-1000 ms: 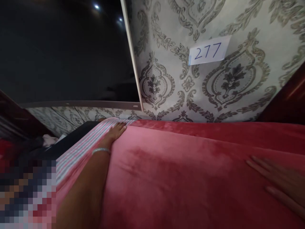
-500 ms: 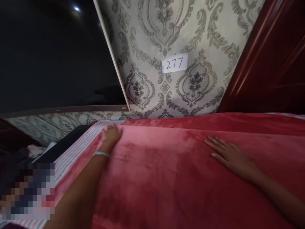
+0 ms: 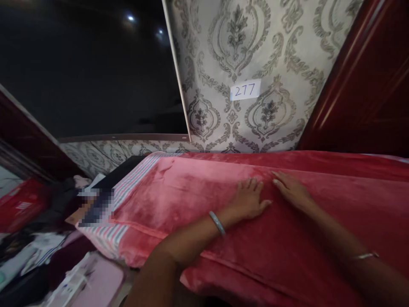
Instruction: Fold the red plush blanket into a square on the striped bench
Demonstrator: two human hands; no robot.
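A red plush blanket [image 3: 179,187] with a striped border [image 3: 136,172] lies folded in layers before me. My left hand [image 3: 251,199], with a pale bangle at the wrist, rests flat on its upper layer near the middle, fingers spread. Just to the right, my right hand [image 3: 292,189] touches the same layer close to its far folded edge, fingers stretched out. Neither hand grips the cloth. A thin bracelet shows on the right forearm.
A large dark television screen [image 3: 96,76] stands at the back left. Behind the blanket is a patterned wall [image 3: 236,123] with a paper label [image 3: 246,89] reading 277. Dark red wood panelling [image 3: 364,94] rises at right. Clothes and papers [image 3: 41,251] are piled at lower left.
My left hand has moved right across the blanket, from the striped border to the middle, beside my right hand. The view has shifted, showing more clutter at the lower left.
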